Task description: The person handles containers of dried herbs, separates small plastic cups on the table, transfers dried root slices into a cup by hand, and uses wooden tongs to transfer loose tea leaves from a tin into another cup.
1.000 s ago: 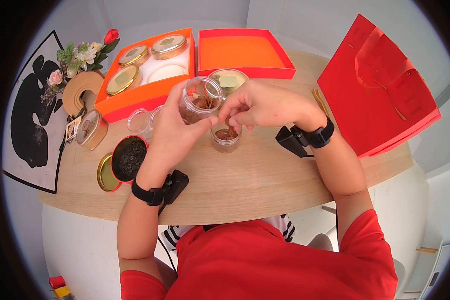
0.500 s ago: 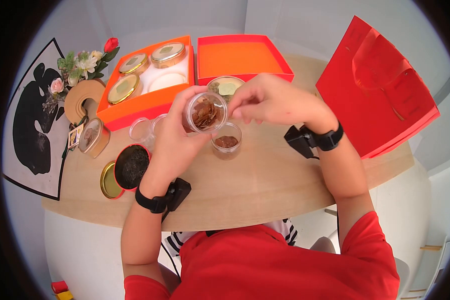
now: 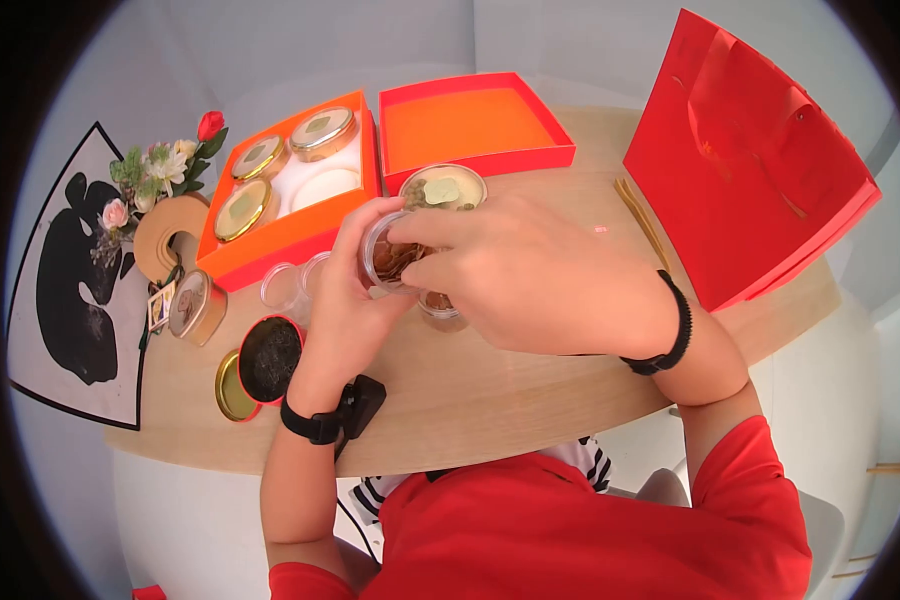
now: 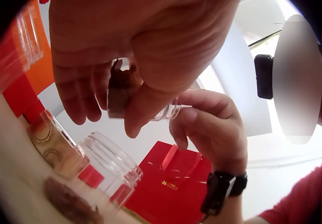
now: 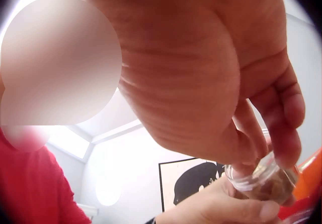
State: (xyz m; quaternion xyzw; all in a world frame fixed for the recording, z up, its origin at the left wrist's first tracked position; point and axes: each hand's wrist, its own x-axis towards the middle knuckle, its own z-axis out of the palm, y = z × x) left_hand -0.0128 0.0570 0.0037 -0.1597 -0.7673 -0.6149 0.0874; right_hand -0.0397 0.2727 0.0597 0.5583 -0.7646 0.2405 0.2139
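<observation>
Holding a clear jar point(image 3: 371, 242) of brown flakes point(image 3: 395, 263) in the left hand point(image 3: 355, 290), reaching to its mouth with the right hand point(image 3: 510, 270).

From the head: gripping the clear jar above the table point(image 3: 500, 400), tipped, near a second jar point(image 3: 443, 319) with brown flakes in it too. To see on the left, a tin point(image 3: 270, 358) of dark stuff; farther off, an orange box point(image 3: 270, 253). From the left wrist: gripping with thumb and fingers, with bent right fingers at the rim. From the right wrist: bent fingers at the jar's mouth, but cannot tell if pinching a flake. Looks part way along: some flakes in the second jar, more left in the clear jar.
</observation>
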